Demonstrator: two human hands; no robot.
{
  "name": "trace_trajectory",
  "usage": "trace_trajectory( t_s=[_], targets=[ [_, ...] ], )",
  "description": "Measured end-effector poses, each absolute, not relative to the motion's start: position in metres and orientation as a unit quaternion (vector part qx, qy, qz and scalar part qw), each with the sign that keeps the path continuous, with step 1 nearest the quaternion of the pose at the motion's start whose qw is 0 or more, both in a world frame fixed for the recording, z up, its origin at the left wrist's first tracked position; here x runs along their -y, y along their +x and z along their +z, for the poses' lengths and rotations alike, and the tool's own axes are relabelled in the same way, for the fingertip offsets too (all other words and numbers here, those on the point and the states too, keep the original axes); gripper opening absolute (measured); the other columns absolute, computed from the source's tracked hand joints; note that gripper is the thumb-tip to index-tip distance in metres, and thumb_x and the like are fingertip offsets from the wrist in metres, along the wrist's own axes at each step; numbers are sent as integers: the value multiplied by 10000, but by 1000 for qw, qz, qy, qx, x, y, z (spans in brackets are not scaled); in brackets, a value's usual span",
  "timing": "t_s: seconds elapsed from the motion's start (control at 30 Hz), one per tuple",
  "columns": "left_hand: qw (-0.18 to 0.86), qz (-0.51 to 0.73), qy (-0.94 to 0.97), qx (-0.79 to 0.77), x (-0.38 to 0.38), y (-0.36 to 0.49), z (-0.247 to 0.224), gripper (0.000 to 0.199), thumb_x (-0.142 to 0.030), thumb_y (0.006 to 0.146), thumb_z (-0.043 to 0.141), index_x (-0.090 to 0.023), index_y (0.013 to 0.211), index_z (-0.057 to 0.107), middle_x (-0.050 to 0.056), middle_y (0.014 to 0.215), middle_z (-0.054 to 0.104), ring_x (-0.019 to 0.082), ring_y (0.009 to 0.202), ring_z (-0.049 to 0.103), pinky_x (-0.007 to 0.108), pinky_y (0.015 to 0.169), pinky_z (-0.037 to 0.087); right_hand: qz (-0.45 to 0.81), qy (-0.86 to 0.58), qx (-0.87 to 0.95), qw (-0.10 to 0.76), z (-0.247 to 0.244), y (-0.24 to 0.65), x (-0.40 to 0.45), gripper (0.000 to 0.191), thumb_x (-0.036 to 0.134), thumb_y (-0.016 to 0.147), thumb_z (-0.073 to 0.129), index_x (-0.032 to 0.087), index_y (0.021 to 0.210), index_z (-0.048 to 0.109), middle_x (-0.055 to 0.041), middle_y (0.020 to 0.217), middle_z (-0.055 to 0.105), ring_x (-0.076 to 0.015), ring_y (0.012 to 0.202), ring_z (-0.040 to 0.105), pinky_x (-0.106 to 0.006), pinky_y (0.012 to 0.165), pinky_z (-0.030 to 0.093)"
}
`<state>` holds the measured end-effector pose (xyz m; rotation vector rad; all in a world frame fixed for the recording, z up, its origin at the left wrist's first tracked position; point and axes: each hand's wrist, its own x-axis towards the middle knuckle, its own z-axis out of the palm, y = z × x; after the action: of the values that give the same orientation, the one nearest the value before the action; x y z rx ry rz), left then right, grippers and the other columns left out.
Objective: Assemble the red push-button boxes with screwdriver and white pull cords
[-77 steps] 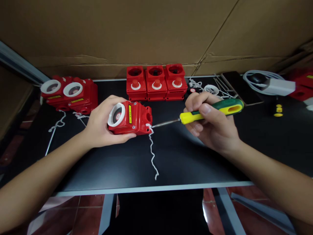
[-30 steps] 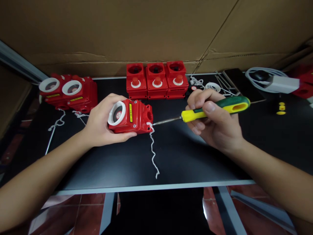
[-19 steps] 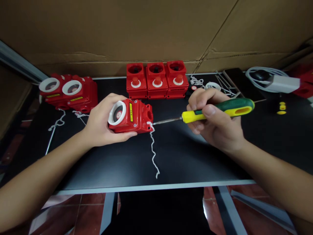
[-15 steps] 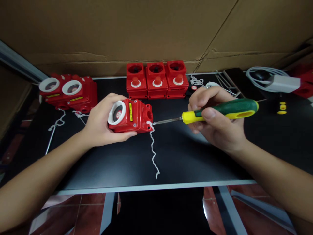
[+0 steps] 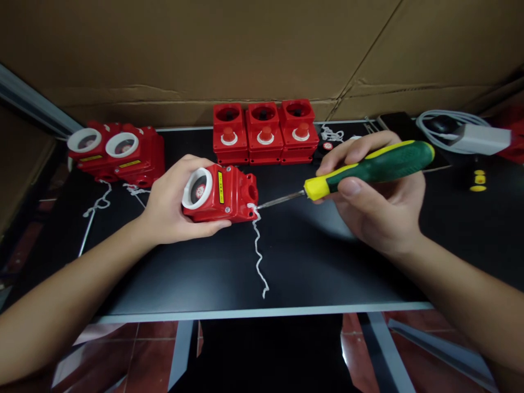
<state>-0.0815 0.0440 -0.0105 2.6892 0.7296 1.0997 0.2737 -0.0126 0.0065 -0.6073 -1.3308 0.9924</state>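
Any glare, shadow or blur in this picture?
Head view: a pale sheen near the front of the black tabletop; head view: soft shadow on it below the right hand; head view: small highlights on the red box in the left hand; head view: the red item at the right edge looks dim and soft.

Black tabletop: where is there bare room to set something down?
On the black tabletop, the front stretch is bare right of the white string, up to the right forearm, and left of it, up to the left forearm. Crowded: the back, with three red boxes mid-row, two red units left, white adapter right.
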Motion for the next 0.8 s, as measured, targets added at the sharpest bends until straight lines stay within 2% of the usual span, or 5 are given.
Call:
trace_trajectory(
  t_s=[0.33,0.47,0.6,0.7,0.8],
  targets=[
    [57,367,896,-244,-42,-79,-10,787,-719,1038,921,-342,1659,618,107,1363,821,344,1115,853,542,880,783,438,-276,565,643,8,276,9,348,279,918,1089,297,1116,804,5,1007,870,-219,926,917,-286,686,791],
    [47,374,893,-246,-42,-77,-10,747,-703,1064,904,-330,1647,624,103,1372,811,329,1120,846,505,890,770,480,-260,530,649,13,272,8,336,527,984,1005,244,1016,827,-28,931,874,-218,718,879,-321,570,762],
    [47,374,894,-244,-42,-77,-10,771,-713,1055,913,-323,1652,620,93,1346,801,317,1095,831,481,858,750,485,-317,492,650,18,269,9,539,734,901,1019,240,912,806,28,731,678,-165,488,656,-289,373,574],
    [53,372,894,-245,-43,-78,-11,784,-721,1053,919,-324,1658,615,74,1341,800,300,1089,821,466,880,735,478,-341,479,652,20,270,10,449,633,905,1035,268,899,773,85,627,490,-115,408,415,-247,329,417],
    [48,374,893,-247,-44,-78,-12,787,-734,1051,920,-315,1646,619,70,1335,798,285,1078,811,455,883,730,458,-346,489,657,19,271,10,354,527,932,1007,286,935,747,81,649,485,-123,428,400,-251,337,362]
  ],
)
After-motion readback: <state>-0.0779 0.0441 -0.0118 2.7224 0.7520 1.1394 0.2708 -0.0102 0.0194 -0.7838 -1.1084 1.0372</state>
